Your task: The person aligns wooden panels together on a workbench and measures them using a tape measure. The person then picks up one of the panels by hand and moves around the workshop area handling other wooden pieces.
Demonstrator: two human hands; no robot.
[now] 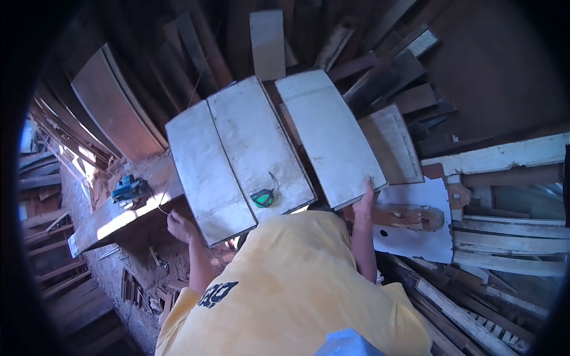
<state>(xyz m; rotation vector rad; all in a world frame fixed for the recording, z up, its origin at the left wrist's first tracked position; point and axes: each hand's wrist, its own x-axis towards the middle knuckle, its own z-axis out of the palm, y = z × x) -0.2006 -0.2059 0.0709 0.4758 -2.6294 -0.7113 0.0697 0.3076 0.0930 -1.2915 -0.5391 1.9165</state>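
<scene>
My right hand (363, 203) grips the near right corner of a narrow white panel (332, 139), with the thumb on its top face. To its left lie two white panels (205, 172) (255, 142) side by side. A green and black tape measure (262, 198) rests on the right one of these, near its front edge. My left hand (181, 226) is beside the left panel's near edge, its fingers curled. A thin cord (159, 203) runs down towards these fingers; whether they hold it is unclear.
A teal power tool (129, 191) sits on a wooden beam (113, 221) at the left. A brown curved board (116, 107) leans behind it. On the right are a white sheet (415, 237) under a worn piece of wood and stacked pale boards (510, 243). Loose planks lie behind the panels.
</scene>
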